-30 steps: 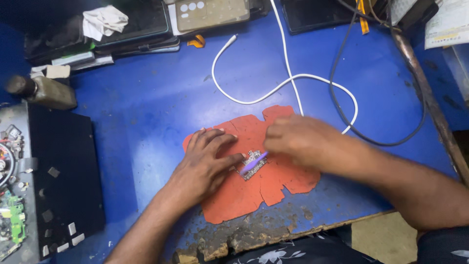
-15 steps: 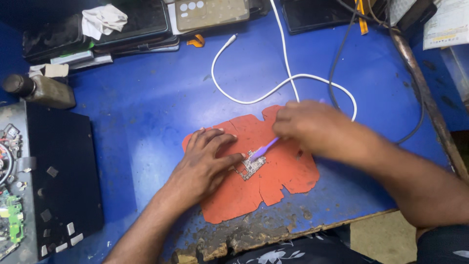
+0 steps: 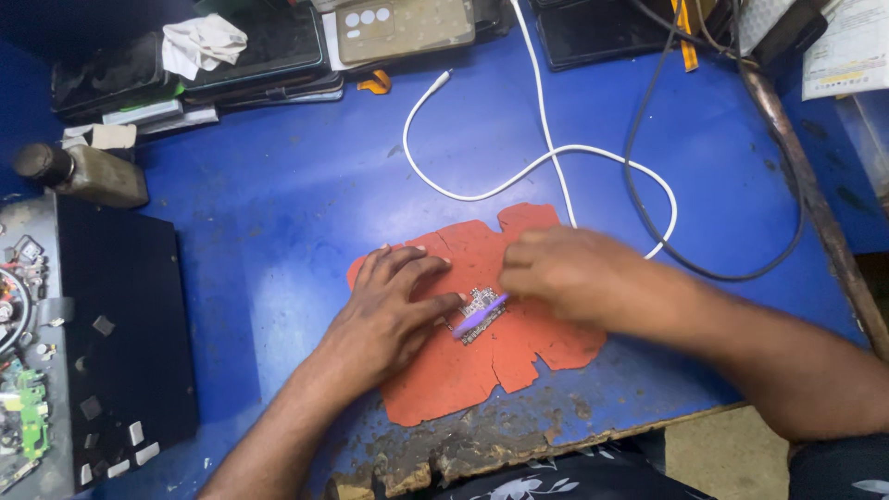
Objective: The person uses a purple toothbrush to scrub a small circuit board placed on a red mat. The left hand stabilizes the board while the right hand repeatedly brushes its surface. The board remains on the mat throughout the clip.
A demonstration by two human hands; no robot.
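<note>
a blue bench seen from above, with an orange mat (image 3: 463, 370) near its worn front edge as the landmark. far left of the mat sits a black tray (image 3: 111, 333) with loose small parts, and behind that a dark bottle (image 3: 79, 174) lying on its side. on the mat's left half rests the left hand (image 3: 389, 310), fingers spread flat, fingertips pinning a small circuit board (image 3: 477, 313) at the mat's centre. just right of the board, the right hand (image 3: 565, 273) is closed around a thin purple tool (image 3: 482, 317), its tip lying across the board; the hand is blurred, so the exact grip cannot be told. behind the mat a white cable (image 3: 546, 162) loops, and a black cable (image 3: 648, 222) curves to the right. to work the board well, it seems wise to press it firmly down, use short light strokes, and keep the fingertips clear of the tip.
</note>
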